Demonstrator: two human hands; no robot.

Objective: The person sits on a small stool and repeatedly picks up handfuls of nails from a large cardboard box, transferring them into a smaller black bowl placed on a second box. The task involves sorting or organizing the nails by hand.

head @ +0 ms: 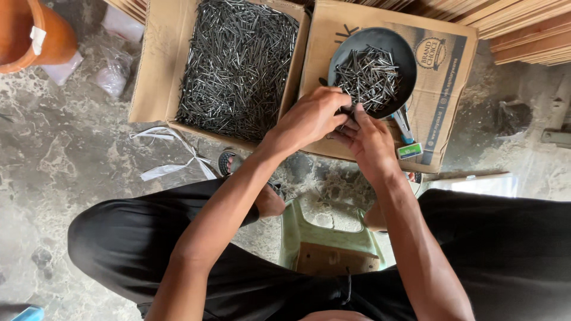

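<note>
In the head view, the left hand (309, 119) and right hand (370, 139) meet at the centre of the frame, at the near rim of a round black metal pan (399, 50) heaped with thin grey steel nails (367, 76). Both hands' fingers are curled together and seem to pinch a small bunch of nails, though the grip itself is hidden. The pan rests on a closed brown cardboard box (440, 95), upper right. An open cardboard box of loose nails (238, 65) lies upper centre. The nails look stiff, sharp-tipped and slippery, heavy in bulk; best gathered by their shanks.
</note>
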